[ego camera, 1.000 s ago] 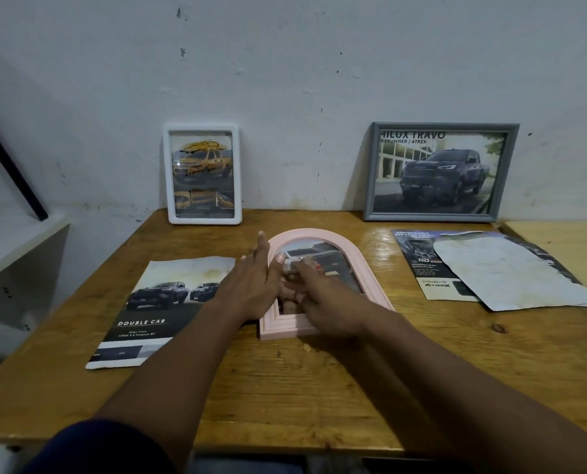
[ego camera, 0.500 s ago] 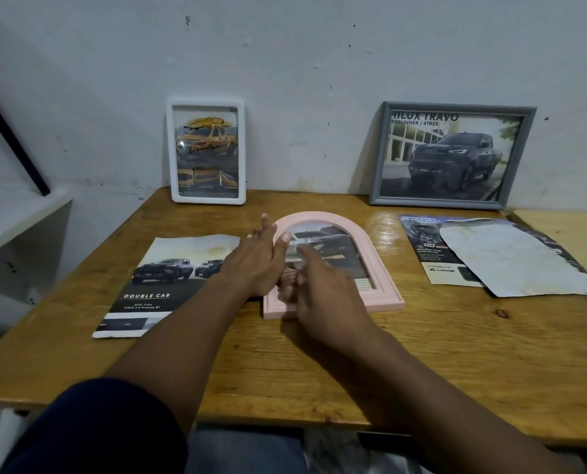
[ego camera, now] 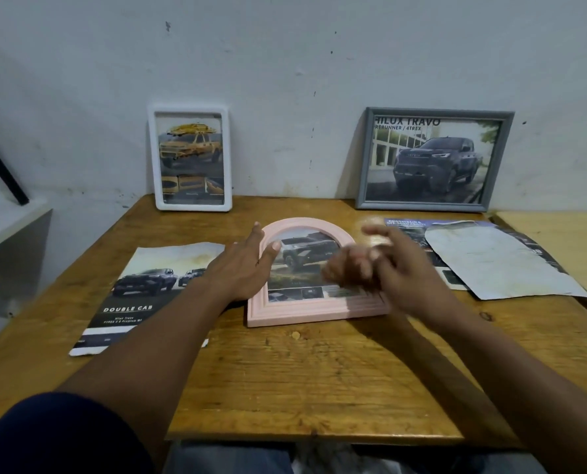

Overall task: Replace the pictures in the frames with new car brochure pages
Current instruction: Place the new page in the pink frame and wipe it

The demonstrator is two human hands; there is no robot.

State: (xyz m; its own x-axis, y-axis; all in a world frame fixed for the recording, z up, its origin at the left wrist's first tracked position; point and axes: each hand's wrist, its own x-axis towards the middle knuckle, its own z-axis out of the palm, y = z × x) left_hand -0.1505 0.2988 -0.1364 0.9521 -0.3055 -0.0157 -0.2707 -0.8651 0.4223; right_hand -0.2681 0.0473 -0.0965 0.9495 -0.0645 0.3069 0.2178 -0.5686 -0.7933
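Observation:
A pink arched frame lies flat in the middle of the wooden table, with a car picture inside. My left hand rests flat against the frame's left edge, fingers apart, thumb on the rim. My right hand hovers blurred over the frame's right side, fingers loosely spread, holding nothing. A white frame with a yellow truck picture and a grey frame with a dark pickup lean on the wall behind.
A "Double Cab" brochure page lies left of the pink frame. At the right lie a dark brochure page and a white sheet over it. A white shelf stands at the left; a second table adjoins at the right.
My right hand has lifted off the pink frame's lower left and swung right, uncovering the picture. My left hand has stayed at the frame's left edge. The camera has tilted down.

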